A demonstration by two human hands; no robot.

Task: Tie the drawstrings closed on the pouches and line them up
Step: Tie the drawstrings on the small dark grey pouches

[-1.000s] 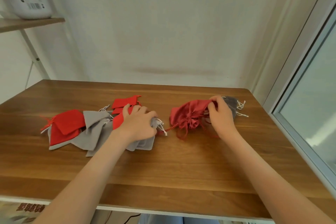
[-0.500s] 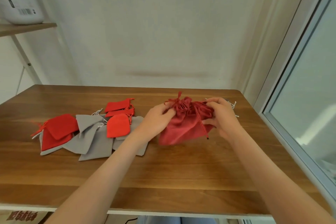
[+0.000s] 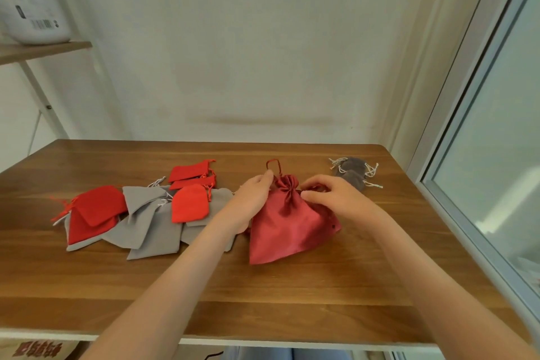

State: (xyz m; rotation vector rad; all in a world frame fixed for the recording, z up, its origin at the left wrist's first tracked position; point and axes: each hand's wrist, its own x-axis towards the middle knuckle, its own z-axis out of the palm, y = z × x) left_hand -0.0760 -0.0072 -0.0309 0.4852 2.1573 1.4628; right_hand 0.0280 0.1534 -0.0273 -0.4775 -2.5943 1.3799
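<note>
Mid-frame, the left hand [image 3: 252, 199] and right hand [image 3: 336, 199] each pinch a drawstring [image 3: 273, 160] of the gathered dark-red satin pouch [image 3: 287, 228]; contents hidden.

Left hand [image 3: 251, 202], a second ago resting on the grey pile [image 3: 152, 225], has crossed to the dark red pouch [image 3: 286, 228] and now pinches the base of its cord loop [image 3: 273, 165]. Right hand [image 3: 336, 199] has left the spot in front of the tied dark grey pouches [image 3: 353, 171], uncovering them, and pinches the pouch's neck from the right. The pouch, crumpled and lifted half a second ago, now lies flat on the worktop [image 3: 263, 295], neck gathered and pointing away from the person.
</note>
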